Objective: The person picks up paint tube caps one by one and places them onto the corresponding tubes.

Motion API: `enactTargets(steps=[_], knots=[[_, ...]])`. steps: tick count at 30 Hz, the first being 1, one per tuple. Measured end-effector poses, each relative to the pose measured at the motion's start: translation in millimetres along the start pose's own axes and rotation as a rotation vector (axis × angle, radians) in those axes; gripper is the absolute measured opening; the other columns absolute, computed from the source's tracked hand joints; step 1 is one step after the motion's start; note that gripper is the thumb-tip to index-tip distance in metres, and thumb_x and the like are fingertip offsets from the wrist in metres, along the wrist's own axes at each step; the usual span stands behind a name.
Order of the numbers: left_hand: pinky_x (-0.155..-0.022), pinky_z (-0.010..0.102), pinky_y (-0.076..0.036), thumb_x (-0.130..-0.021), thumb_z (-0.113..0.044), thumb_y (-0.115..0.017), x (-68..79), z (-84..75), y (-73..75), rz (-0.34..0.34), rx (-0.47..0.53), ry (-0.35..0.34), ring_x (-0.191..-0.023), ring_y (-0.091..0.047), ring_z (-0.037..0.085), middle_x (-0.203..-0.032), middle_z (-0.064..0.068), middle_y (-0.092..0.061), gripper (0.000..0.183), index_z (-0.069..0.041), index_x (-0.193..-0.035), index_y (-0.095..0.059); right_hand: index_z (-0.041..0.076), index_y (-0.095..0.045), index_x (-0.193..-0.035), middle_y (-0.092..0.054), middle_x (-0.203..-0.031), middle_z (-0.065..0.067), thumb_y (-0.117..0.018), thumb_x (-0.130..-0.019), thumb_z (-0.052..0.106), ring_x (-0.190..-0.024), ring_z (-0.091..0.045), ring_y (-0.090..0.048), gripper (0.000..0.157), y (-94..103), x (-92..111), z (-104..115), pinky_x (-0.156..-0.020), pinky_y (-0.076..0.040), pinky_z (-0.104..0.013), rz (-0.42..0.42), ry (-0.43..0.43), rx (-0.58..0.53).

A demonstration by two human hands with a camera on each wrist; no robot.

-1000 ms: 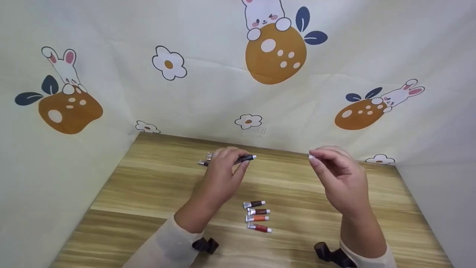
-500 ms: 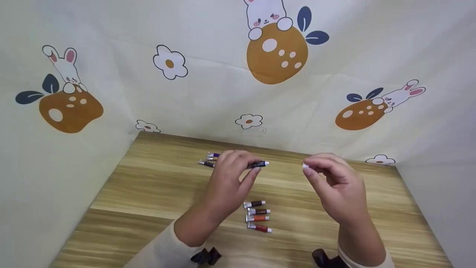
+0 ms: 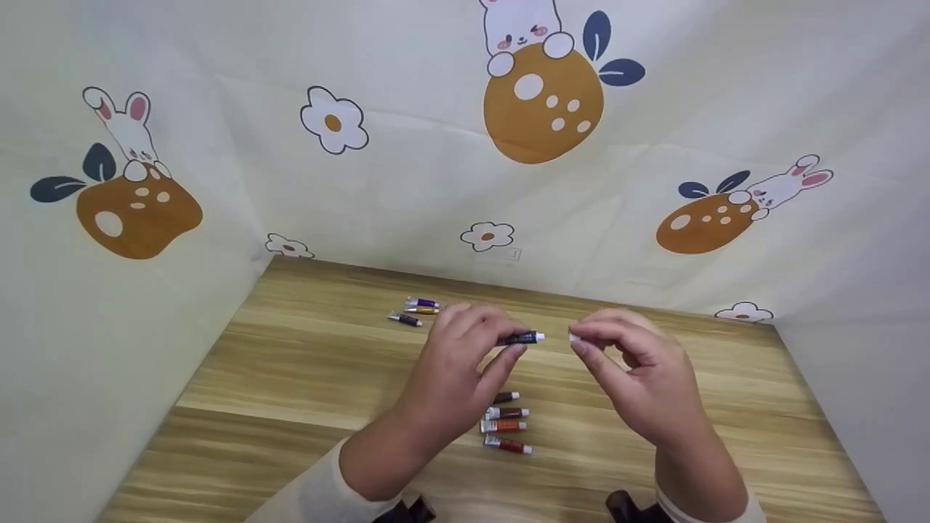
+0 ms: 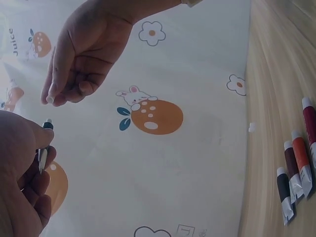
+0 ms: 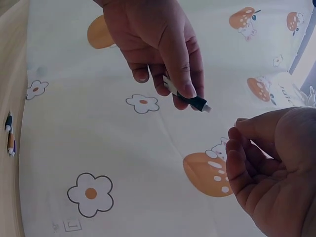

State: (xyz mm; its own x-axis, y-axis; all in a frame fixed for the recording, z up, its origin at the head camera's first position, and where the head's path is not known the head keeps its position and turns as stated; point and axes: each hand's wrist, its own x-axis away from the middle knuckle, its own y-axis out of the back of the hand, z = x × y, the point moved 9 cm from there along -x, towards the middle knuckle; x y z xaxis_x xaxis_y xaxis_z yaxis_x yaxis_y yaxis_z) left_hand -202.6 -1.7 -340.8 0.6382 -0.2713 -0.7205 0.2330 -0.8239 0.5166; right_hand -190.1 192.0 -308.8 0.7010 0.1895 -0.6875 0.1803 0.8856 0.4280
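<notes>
My left hand (image 3: 454, 367) pinches a small dark paint tube (image 3: 522, 338) between thumb and fingers, its white tip pointing right. In the right wrist view the tube's silvery end shows between the fingers and its pale nozzle (image 5: 207, 108) sticks out. Opposite it, my right hand (image 3: 643, 378) pinches a tiny white cap (image 3: 574, 338) with thumb and forefinger. A short gap separates cap and nozzle. Both hands are raised above the table.
On the wooden table (image 3: 290, 370), several paint tubes (image 3: 505, 426) lie in a column below the hands, partly behind my left hand. More tubes (image 3: 421, 310) lie at the back left. Patterned cloth (image 3: 407, 189) walls the table's back and sides.
My left hand has moved right and nearer with the paint tube. My right hand has moved left with the cap, narrowing the gap. The tubes at the back left are now uncovered.
</notes>
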Motion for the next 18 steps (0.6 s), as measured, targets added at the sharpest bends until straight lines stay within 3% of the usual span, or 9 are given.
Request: enactTargets(steps=[10, 18], knots=[[-0.105, 0.035, -0.047, -0.103, -0.027, -0.074, 2.4, -6.2, -1.8, 0.002, 0.011, -0.033, -0.112, -0.064, 0.009, -0.113, -0.011, -0.074, 0.014, -0.023, -0.116, -0.077, 0.018, -0.084, -0.101, -0.080, -0.100, 0.005, -0.085, -0.086, -0.002, -0.089, -0.007, -0.071, 0.025, -11.7, 2, 1, -0.077, -0.054, -0.015, 0.053, 0.028, 0.100], [-0.103, 0.035, -0.047, -0.103, -0.030, -0.072, 4.2, -7.5, -4.8, 0.010, 0.004, -0.056, -0.108, -0.064, 0.011, -0.109, -0.009, -0.073, 0.015, -0.022, -0.114, -0.078, 0.020, -0.085, -0.102, -0.079, -0.101, 0.009, -0.085, -0.088, 0.001, -0.090, -0.007, -0.072, 0.023, -17.2, 4, 0, -0.077, -0.056, -0.016, 0.092, 0.014, 0.109]])
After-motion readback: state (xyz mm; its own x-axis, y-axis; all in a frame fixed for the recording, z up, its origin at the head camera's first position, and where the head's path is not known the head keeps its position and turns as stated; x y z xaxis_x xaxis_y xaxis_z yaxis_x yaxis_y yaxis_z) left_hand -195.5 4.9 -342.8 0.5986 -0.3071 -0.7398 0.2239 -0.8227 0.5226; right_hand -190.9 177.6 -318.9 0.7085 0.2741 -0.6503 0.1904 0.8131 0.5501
